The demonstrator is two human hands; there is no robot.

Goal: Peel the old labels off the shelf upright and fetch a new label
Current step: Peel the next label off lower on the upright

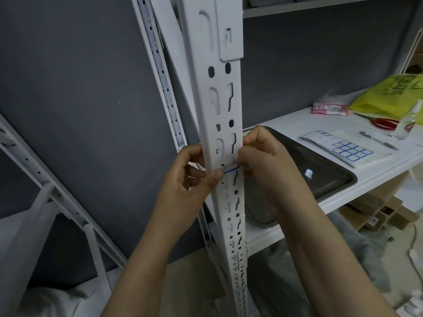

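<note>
A white slotted shelf upright (223, 106) runs down the middle of the view. A small white label with a blue border (230, 168) is stuck across it at hand height. My left hand (192, 177) grips the upright from the left, its thumb pressed on the label's left end. My right hand (263, 156) is curled at the upright's right edge, fingertips pinching the label's right end. A sheet of blue-bordered labels (350, 149) lies on the white shelf to the right.
A dark metal tray (325, 170) sits on the white shelf board (389, 165) behind my right hand. Farther right lie a pen (377, 139), red scissors (380, 122), a pink packet (330, 108), a yellow bag (393, 94) and a clear bottle (407, 124). Cardboard boxes (377, 213) sit below.
</note>
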